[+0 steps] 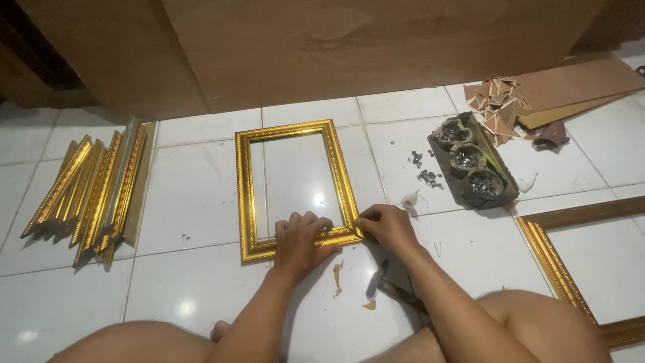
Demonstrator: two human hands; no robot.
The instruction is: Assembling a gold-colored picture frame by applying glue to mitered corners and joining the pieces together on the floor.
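A white tiled floor [188, 195] carries everything, with a big sheet of brown board [376, 47] leaning at the far side. At the centre lies a gold picture frame [248, 181], flat and empty, its long sides running away from the person. A second, larger gold frame [557, 262] lies to the right, partly out of view. On the left sits a stack of gold moulding strips [101, 188]. Right of the centre frame stands a dark tray [500, 171] of small metal fasteners, beside a heap of cardboard triangles [500, 104]. The left hand [300, 240] presses flat on the frame's near rail; the right hand [386, 225] pinches its near right corner. A hammer [393, 289] lies just below.
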